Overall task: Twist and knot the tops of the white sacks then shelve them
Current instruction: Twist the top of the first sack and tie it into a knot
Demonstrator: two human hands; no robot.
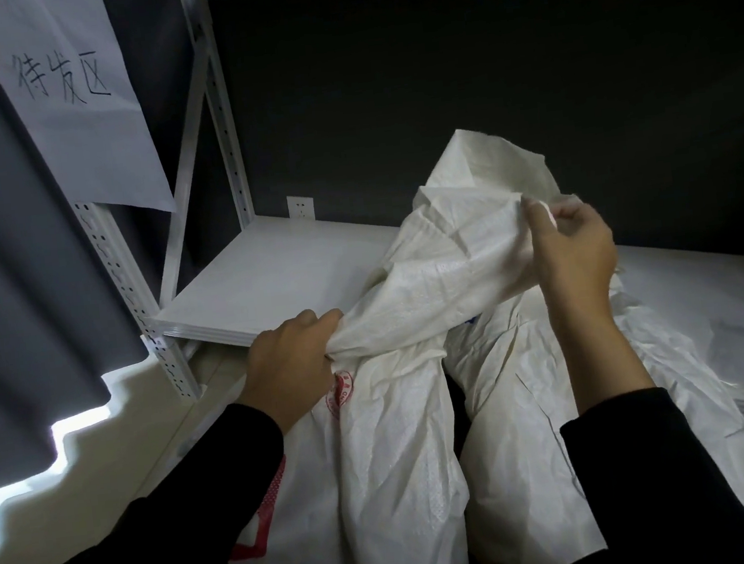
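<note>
I read three handwritten black characters, 待发区, on a white paper sheet (pixel 66 98) which hangs over the top of the perforated shelf post (pixel 117 271) at my upper left. The white sack (pixel 382 487) in front of me carries red print. Low on its side I read 大豆; the character before it is partly hidden and I cannot tell it. In the row under it only 公 is clear, the rest is cut by the edge. Just below my left hand (pixel 289 368) is a red round seal (pixel 338 393); its ring has small letters, too small to read.
</note>
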